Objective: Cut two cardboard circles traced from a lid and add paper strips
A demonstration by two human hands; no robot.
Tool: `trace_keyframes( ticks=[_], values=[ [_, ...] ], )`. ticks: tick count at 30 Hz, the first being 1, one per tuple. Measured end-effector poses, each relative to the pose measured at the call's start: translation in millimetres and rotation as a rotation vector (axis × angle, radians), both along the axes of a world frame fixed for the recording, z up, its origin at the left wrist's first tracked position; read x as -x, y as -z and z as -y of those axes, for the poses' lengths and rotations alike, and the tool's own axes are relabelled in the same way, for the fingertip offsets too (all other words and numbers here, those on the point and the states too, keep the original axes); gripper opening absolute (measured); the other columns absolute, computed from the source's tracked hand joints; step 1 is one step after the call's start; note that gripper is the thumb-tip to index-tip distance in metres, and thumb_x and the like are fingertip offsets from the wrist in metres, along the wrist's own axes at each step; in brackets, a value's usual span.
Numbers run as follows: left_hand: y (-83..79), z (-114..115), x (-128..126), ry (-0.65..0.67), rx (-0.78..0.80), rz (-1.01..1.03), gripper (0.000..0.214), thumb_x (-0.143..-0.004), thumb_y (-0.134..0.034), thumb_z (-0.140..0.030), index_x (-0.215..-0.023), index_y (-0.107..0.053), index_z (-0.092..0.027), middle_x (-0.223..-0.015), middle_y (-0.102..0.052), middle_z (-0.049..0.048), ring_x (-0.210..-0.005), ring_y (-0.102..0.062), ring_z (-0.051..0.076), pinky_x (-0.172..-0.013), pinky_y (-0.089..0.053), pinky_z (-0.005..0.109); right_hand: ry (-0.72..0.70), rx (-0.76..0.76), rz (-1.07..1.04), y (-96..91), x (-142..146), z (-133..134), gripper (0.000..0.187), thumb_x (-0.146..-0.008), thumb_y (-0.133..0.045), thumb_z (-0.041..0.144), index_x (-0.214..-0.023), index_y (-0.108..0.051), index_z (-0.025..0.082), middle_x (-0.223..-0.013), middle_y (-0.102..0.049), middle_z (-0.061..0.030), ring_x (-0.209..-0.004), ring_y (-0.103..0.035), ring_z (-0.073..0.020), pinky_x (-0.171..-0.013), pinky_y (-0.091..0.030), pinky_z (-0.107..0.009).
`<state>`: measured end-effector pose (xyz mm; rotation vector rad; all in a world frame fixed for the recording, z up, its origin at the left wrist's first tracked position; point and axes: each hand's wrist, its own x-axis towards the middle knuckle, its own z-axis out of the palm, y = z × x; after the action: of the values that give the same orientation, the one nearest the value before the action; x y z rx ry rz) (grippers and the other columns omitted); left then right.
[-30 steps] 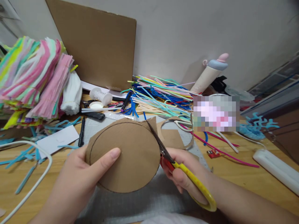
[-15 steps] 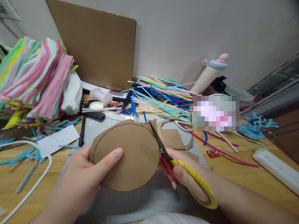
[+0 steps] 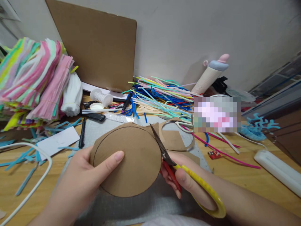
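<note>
A brown piece of cardboard [image 3: 131, 166] with a round line drawn on it is pinched in my left hand [image 3: 84, 175], thumb lying across its face and fingers hidden behind. Its lower and right edges are rounded along the line; a margin of cardboard stays outside the line at the top and upper left. My right hand [image 3: 185, 179] grips scissors [image 3: 172, 164] with one yellow and one red handle. Their blades lie at the right edge of the cardboard, one on the front face and pointing up and left. The other blade is hidden behind it.
A grey cutting mat [image 3: 113, 210] lies beneath on the wooden table. Behind it are loose pipe cleaners [image 3: 162, 94], a wire spool [image 3: 101, 97] and cardboard offcuts [image 3: 174, 139]. Bundled pipe cleaners [image 3: 35, 78] stand at left, a white cable [image 3: 48, 169] nearer. A cardboard sheet [image 3: 98, 44] leans on the wall.
The scissors and my right hand have shifted slightly down and right. The cardboard has dropped a little at its lower edge. Both hands keep their hold.
</note>
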<state>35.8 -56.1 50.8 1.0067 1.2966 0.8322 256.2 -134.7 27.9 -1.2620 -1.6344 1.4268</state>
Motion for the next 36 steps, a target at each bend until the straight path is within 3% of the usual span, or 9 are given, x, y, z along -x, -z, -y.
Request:
trace_keyframes(
  ticks=[4, 10, 17, 23, 26, 29, 32, 36],
  values=[
    [2.7, -2, 3, 0.018, 0.009, -0.024, 0.043, -0.053, -0.084, -0.041, -0.088, -0.074, -0.019, -0.08, -0.078, 0.0058, -0.067, -0.072, 0.027, -0.051, -0.057, 0.028, -0.048, 0.109, 0.009, -9.1, 0, -2, 0.06, -0.082, -0.028, 0.079, -0.084, -0.04, 0.02, -0.068, -0.04, 0.0025, -0.049, -0.042, -0.0096, -0.042, -0.039, -0.022],
    [8.0, -6, 9, 0.082, 0.041, 0.004, 0.043, -0.057, -0.083, -0.041, -0.094, -0.073, -0.02, -0.08, -0.078, 0.0049, -0.077, -0.073, 0.03, -0.056, -0.058, 0.028, -0.06, -0.004, 0.065, -13.6, -2, -6, 0.058, -0.085, -0.025, 0.076, -0.076, -0.039, 0.02, -0.063, -0.037, 0.0035, -0.048, -0.035, -0.0078, -0.04, -0.032, -0.019],
    [2.4, -9, 12, 0.06, 0.062, 0.011, 0.047, -0.051, -0.086, -0.041, -0.092, -0.075, -0.02, -0.082, -0.079, 0.0086, -0.073, -0.073, 0.031, -0.051, -0.059, 0.028, -0.033, 0.041, 0.019, -7.4, 0, -7, 0.061, -0.08, -0.031, 0.08, -0.07, -0.038, 0.02, -0.06, -0.036, 0.0042, -0.043, -0.034, -0.0061, -0.035, -0.027, -0.017],
    [3.3, -13, 12, 0.037, 0.08, 0.161, 0.049, -0.061, -0.081, -0.04, -0.105, -0.072, -0.02, -0.09, -0.078, 0.0069, -0.078, -0.073, 0.027, -0.058, -0.057, 0.028, 0.153, 0.099, -0.087, 3.6, 7, -1, 0.06, -0.076, -0.044, 0.079, -0.069, -0.041, 0.019, -0.055, -0.033, 0.0069, -0.036, -0.033, -0.0046, -0.03, -0.027, -0.015],
    [8.2, -13, 11, 0.028, 0.026, 0.321, 0.034, -0.07, -0.074, -0.04, -0.097, -0.073, -0.02, -0.089, -0.078, 0.0042, -0.072, -0.071, 0.019, -0.056, -0.054, 0.022, 0.298, 0.085, -0.16, 10.5, 11, -2, 0.061, -0.071, -0.05, 0.08, -0.069, -0.043, 0.019, -0.055, -0.034, 0.0074, -0.036, -0.035, -0.0052, -0.03, -0.029, -0.016],
    [12.6, -10, 5, 0.06, 0.046, 0.401, 0.028, -0.07, -0.076, -0.038, -0.092, -0.074, -0.021, -0.083, -0.077, 0.0019, -0.066, -0.068, 0.015, -0.059, -0.054, 0.02, 0.386, 0.081, -0.205, 17.8, 14, -4, 0.063, -0.066, -0.054, 0.081, -0.07, -0.044, 0.019, -0.056, -0.036, 0.0069, -0.038, -0.037, -0.0058, -0.031, -0.03, -0.016],
    [15.2, -6, -3, 0.056, 0.076, 0.409, 0.046, -0.067, -0.078, -0.035, -0.11, -0.069, -0.021, -0.096, -0.076, 0.0057, -0.086, -0.07, 0.023, -0.071, -0.057, 0.026, 0.353, 0.139, -0.209, 22.5, 16, -4, 0.064, -0.064, -0.055, 0.082, -0.072, -0.046, 0.019, -0.057, -0.037, 0.0068, -0.039, -0.035, -0.0052, -0.032, -0.032, -0.016],
    [18.4, -4, -6, -0.064, 0.002, 0.303, 0.059, -0.066, -0.079, -0.034, -0.121, -0.062, -0.023, -0.107, -0.074, 0.0056, -0.099, -0.067, 0.028, -0.074, -0.058, 0.029, 0.227, 0.149, -0.209, 18.9, 15, -1, 0.068, -0.067, -0.048, 0.084, -0.081, -0.05, 0.017, -0.063, -0.041, 0.0037, -0.045, -0.038, -0.0067, -0.037, -0.035, -0.018]
  ],
)
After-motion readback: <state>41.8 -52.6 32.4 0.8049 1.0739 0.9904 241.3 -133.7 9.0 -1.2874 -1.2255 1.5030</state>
